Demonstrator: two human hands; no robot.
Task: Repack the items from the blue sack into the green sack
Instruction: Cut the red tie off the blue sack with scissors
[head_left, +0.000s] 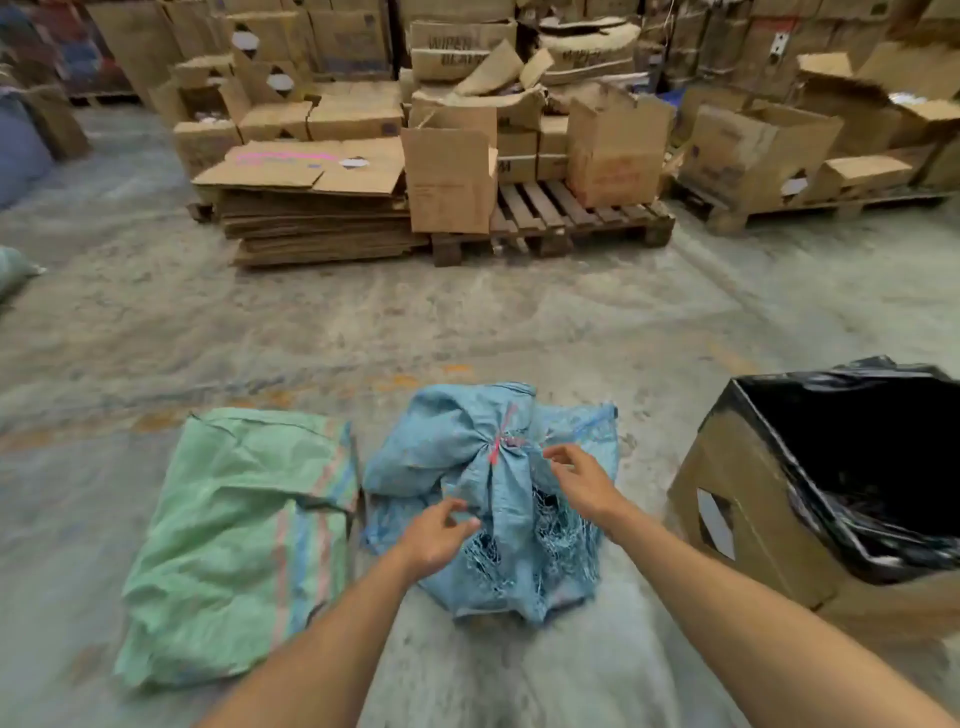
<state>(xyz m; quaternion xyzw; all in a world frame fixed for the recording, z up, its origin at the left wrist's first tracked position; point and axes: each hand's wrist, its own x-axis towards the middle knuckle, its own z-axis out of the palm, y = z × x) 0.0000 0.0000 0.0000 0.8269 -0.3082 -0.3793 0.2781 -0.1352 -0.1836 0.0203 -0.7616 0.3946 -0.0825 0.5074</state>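
The blue woven sack (457, 441) stands on the concrete floor in front of me, its neck bunched and tied with a red string (500, 446); its near side is torn and frayed. The green sack (234, 540) lies flat and crumpled on the floor to its left. My left hand (435, 535) hovers at the sack's near left side, fingers loosely curled, holding nothing. My right hand (582, 480) reaches toward the tied neck from the right, fingers spread and relaxed, just beside the knot.
A cardboard box lined with a black plastic bag (737, 525) stands close on the right. Farther back, wooden pallets (550, 228) carry stacks of flattened cardboard and several open cartons. Bare concrete floor lies between them and the sacks.
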